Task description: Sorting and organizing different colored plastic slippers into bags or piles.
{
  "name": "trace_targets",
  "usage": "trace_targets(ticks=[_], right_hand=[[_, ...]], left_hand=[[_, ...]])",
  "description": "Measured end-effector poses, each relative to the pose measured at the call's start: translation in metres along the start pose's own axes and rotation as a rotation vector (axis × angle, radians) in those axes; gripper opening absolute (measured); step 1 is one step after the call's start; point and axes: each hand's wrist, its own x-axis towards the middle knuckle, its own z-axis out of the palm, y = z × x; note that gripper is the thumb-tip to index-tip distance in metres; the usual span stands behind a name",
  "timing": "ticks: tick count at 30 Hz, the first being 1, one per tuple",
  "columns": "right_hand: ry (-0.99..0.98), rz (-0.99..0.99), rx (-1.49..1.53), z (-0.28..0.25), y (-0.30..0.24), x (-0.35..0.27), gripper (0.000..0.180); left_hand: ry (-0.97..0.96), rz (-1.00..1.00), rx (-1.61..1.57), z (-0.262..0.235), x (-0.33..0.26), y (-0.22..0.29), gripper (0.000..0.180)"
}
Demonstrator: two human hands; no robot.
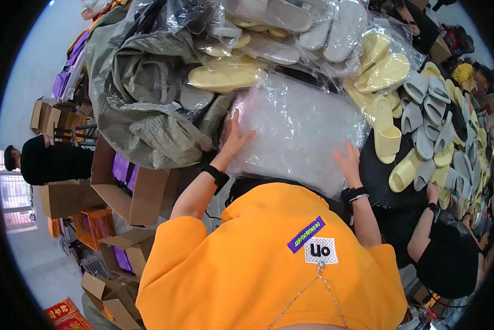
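A thick stack of clear plastic bags [299,132] lies flat in front of me, its surface shiny and a little wrinkled. My left hand [235,136] rests against the stack's left edge with its fingers spread. At the right edge my right hand [348,162] touches the plastic, fingers stretched apart. Neither hand is closed around anything. Beyond the stack lie bagged grey slippers [346,33] and a bagged yellow slipper [223,78]. Dark bands circle both my wrists.
Loose yellow and grey slippers [387,132] cover the table at right, where a co-worker in black [450,256] works. A large woven sack [148,121] stands at left, beside an open carton [147,199] holding purple packs. Another person in black [57,159] is farther left.
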Motion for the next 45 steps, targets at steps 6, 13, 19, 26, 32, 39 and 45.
trace_targets(ticks=[6, 13, 19, 26, 32, 39, 45], right_hand=[[-0.014, -0.283, -0.515, -0.007, -0.032, -0.038, 0.078], [-0.329, -0.427, -0.477, 0.015, -0.032, -0.071, 0.087], [-0.302, -0.524, -0.508, 0.030, -0.017, -0.068, 0.090], [-0.278, -0.596, -0.624, 0.037, -0.003, -0.067, 0.088], [-0.329, -0.557, -0.630, 0.033, -0.008, -0.065, 0.083], [-0.619, -0.163, -0.224, -0.013, -0.051, -0.033, 0.062], [-0.459, -0.423, -0.002, 0.011, -0.046, -0.034, 0.049]], left_hand=[[-0.050, 0.326, 0.616, -0.028, -0.012, 0.060, 0.081], [-0.611, 0.475, 0.697, -0.007, -0.042, 0.061, 0.092], [-0.484, 0.572, 0.679, 0.014, -0.054, 0.020, 0.092], [-0.457, 0.560, 0.699, 0.012, -0.063, 0.022, 0.081], [-0.637, 0.435, 0.814, -0.003, -0.056, 0.055, 0.076], [-0.101, 0.460, 0.059, -0.088, 0.097, 0.133, 0.047], [0.330, 0.459, -0.073, -0.107, 0.229, 0.174, 0.060]])
